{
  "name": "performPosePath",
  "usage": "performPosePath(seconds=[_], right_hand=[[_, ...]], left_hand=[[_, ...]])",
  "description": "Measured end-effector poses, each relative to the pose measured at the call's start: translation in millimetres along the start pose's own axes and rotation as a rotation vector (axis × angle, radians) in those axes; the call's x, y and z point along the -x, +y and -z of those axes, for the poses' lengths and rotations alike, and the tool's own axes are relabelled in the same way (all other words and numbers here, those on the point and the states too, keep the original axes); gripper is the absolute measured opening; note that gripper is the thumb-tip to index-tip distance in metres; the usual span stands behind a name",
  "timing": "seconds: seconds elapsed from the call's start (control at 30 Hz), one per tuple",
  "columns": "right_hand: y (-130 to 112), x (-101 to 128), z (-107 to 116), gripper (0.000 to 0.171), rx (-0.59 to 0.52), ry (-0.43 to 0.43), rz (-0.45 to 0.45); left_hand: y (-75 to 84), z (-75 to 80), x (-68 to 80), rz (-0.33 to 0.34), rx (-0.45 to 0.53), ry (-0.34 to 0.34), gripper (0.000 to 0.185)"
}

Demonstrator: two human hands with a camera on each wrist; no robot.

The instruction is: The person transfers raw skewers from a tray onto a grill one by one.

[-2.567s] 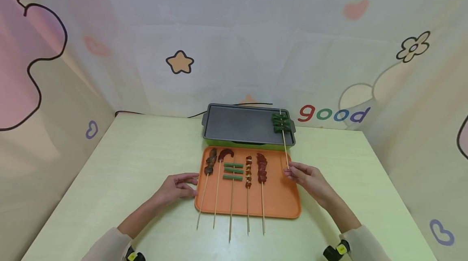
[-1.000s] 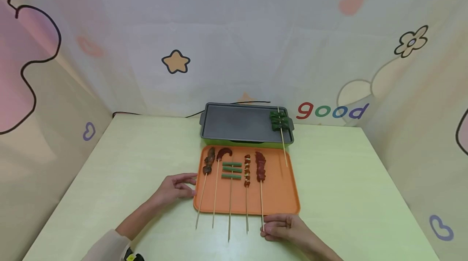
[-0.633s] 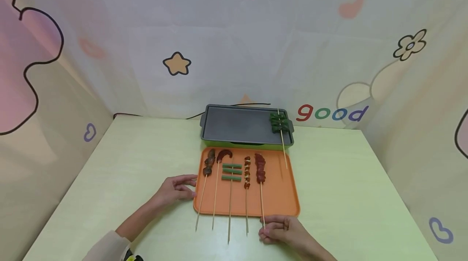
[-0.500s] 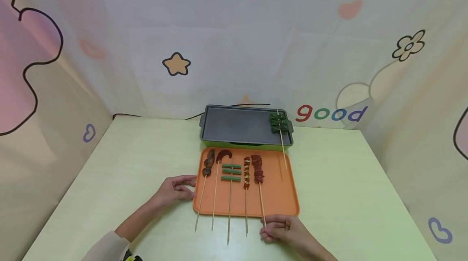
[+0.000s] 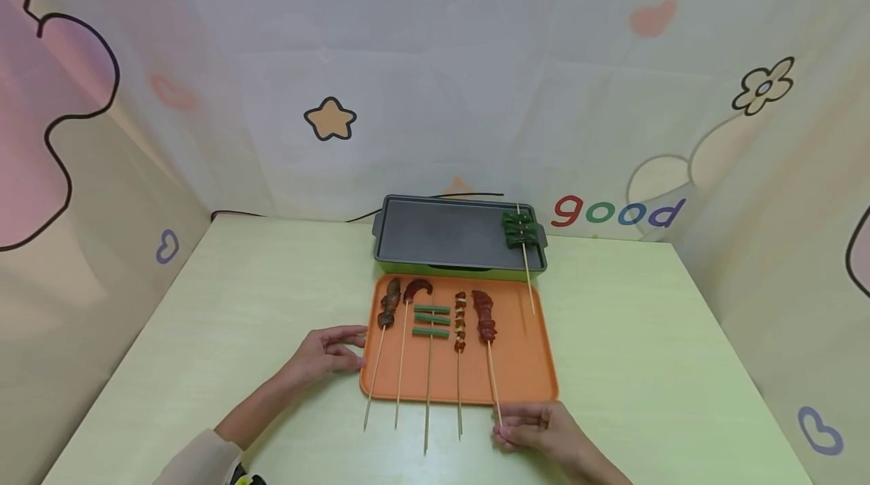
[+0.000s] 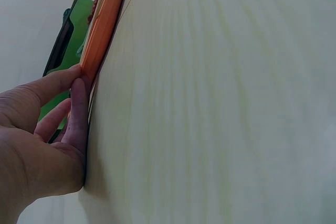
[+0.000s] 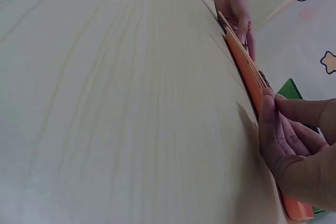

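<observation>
1. Fingers (image 5: pixel 514 420) of the right hand (image 5: pixel 537 430) are curled and pinch the near end of the dark red meat skewer (image 5: pixel 488 341), just past the front edge of the orange tray (image 5: pixel 523 364).
2. That skewer lies slanted: its meat rests on the tray, and its stick runs out over the front rim to the pinching fingers.
3. From the right wrist view, the right hand's fingertips (image 7: pixel 273 124) are pressed together at the tray's (image 7: pixel 247 72) edge; the thin stick itself is hard to see there.
4. Left hand (image 5: pixel 325 351) lies on the pale green table (image 5: pixel 204 334) with relaxed fingers, and its fingertips touch the left rim of the tray.
5. The left wrist view shows the thumb (image 6: pixel 52 85) and one finger (image 6: pixel 79 114) of this hand against the orange rim (image 6: pixel 105 24), not gripping it.
6. On the tray, to the left of the held skewer, lie four more: a brown meat skewer (image 5: pixel 389 304), a curved red sausage skewer (image 5: pixel 416 290), a green bean skewer (image 5: pixel 432 320) and a small mixed skewer (image 5: pixel 461 319). Their sticks also reach over the front edge.
7. Behind the tray stands a grey griddle pan (image 5: pixel 442 236) with a green base.
8. A green pepper skewer (image 5: pixel 520 230) rests at the right end of the griddle, with its stick pointing down onto the tray.
</observation>
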State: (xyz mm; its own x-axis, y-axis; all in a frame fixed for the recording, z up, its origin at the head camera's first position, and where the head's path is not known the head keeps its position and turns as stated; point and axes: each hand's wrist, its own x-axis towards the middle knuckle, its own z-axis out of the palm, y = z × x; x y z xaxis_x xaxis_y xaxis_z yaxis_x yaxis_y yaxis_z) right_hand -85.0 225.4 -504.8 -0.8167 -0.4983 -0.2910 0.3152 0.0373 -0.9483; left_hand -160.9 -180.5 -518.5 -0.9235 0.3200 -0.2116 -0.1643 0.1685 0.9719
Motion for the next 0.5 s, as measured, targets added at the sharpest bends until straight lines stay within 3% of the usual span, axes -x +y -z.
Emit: performPosePath(seconds=[0.23, 0.5], right_hand=[[4.4, 5.0, 4.6, 0.050, -0.009, -0.025, 0.013], [-0.2, 7.6, 2.7, 0.051, 0.039, -0.046, 0.172]], left_hand=[[0.8, 0.0, -0.4, 0.005, -0.001, 0.005, 0.058], [0.1, 1.0, -0.7, 0.004, -0.008, -0.005, 0.059]])
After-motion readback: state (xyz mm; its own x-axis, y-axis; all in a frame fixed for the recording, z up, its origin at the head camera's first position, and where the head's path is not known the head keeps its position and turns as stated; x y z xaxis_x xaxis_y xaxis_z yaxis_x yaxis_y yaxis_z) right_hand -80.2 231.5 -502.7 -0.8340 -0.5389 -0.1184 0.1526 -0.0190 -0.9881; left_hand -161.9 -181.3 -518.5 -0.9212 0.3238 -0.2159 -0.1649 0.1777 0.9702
